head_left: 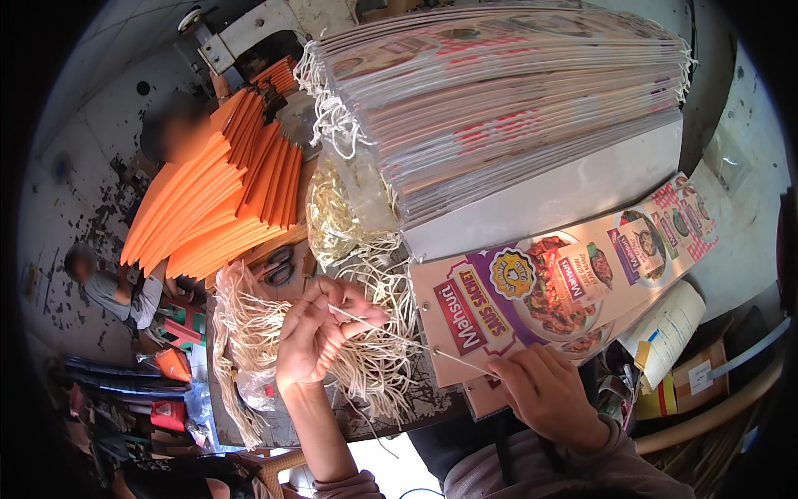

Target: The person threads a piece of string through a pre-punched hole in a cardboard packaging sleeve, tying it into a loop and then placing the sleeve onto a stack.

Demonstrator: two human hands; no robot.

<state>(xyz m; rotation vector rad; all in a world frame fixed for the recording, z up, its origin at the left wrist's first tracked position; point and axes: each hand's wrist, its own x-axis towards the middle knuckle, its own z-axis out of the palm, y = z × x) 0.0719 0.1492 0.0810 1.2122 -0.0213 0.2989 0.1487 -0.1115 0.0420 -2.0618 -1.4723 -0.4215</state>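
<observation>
A thin off-white cord [461, 363] is stretched between my two hands. It passes by the corner hole of a long pink printed sheet [573, 320] showing pictures of food; whether it goes through the hole is too small to tell. My left hand [314, 337] is closed in a pinch on the cord's left end, above a heap of loose cords [378, 378]. At the sheet's near edge, my right hand [549, 395] pinches the other end. More of the same sheets show beneath the top one.
A tall pile of corded printed sheets [515, 108] rises behind. To the left are orange folded sheets [191, 208], black-handled scissors [279, 270] and a clear bag of pale yellow pieces [341, 208]. A sewing machine [258, 37] stands far left; two other people sit beyond. A cardboard box [694, 374] is at right.
</observation>
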